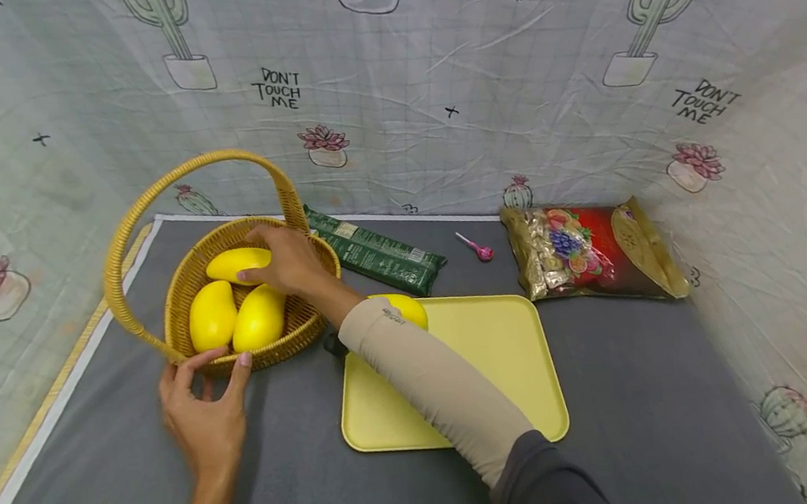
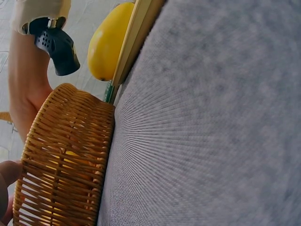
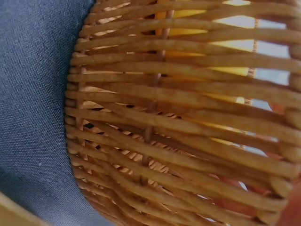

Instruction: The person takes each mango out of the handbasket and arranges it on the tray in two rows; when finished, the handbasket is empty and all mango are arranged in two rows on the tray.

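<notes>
A wicker basket (image 1: 294, 343) with a tall arched handle stands at the left of the table and holds yellow mangoes. Reaching inside, my right hand (image 1: 289, 262) grips the rearmost mango (image 1: 229, 263), its thumb on the fruit's near side. Two more mangoes, a left one (image 1: 212, 316) and a right one (image 1: 260, 317), lie in front of that one. My left hand (image 1: 205, 411) holds the basket's near rim between thumb and fingers. In the right wrist view the woven side of the basket (image 3: 188, 89) hides the right hand's fingers and most of the fruit.
A yellow tray (image 1: 492, 359) lies right of the basket, under the right forearm, with another mango (image 1: 405, 309) at its far left corner. Behind are a green packet (image 1: 381, 250), a pink lollipop (image 1: 483, 253) and a red-gold candy bag (image 1: 593, 254). A patterned curtain encloses the table.
</notes>
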`<state>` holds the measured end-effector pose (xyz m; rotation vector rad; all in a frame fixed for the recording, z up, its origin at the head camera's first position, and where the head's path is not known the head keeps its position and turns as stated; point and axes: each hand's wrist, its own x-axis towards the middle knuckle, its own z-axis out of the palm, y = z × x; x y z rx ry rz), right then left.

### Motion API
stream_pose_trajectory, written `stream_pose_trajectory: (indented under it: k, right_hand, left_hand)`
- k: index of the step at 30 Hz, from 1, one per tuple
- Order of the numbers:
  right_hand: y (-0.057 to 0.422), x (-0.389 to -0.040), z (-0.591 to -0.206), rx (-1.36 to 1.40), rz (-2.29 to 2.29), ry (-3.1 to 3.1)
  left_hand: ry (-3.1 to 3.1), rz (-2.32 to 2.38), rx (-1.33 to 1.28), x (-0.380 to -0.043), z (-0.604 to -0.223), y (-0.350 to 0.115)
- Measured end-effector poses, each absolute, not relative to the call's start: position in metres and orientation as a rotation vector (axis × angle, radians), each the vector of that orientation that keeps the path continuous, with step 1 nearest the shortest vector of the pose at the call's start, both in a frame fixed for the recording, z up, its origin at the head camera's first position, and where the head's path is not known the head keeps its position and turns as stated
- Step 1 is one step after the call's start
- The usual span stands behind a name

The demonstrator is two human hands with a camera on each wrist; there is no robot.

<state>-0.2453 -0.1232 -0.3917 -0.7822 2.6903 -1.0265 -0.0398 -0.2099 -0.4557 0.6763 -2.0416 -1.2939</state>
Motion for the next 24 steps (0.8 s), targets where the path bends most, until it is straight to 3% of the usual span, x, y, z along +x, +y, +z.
stream_pose_trajectory:
  k: [24]
  right_hand:
    - [-0.142,-0.253,-0.407,-0.678,-0.916,2.723]
  left_hand:
    - [-2.049,-1.28,0.68,-0.04,-0.457,-0.213]
